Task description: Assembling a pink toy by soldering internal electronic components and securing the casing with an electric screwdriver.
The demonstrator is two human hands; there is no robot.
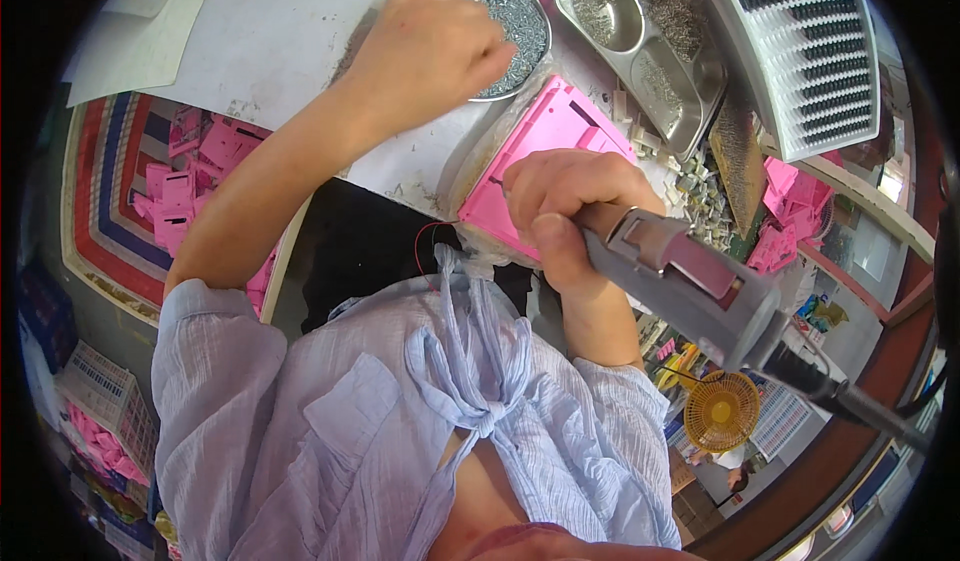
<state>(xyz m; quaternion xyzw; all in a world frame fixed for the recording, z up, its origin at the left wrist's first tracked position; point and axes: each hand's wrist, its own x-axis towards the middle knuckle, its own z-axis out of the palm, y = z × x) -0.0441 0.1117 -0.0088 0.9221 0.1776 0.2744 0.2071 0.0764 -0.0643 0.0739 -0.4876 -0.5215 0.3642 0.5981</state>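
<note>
My left hand (430, 56) is over a round metal bowl (546, 59) full of small silvery screws (510, 16). Its fingers are curled downward and the fingertips are out of sight, so whatever they pinch is hidden. Wrapped around a grey electric screwdriver (690, 286) is my right hand (580, 201), the tool's cable end pointing to the lower right. The driver's front end is mostly covered by that hand, above a flat pink plastic casing (560, 126) with dark slots. The casing lies at the table edge in front of me, on clear plastic wrapping.
A metal compartment tray (690, 121) with small wiry metal parts stands beyond the casing, beside a white rack (790, 121) of black pieces. Small metal-and-white parts (690, 191) are heaped nearby. At left, a striped-lined container (110, 201) holds pink parts. Another person (738, 479) appears far right.
</note>
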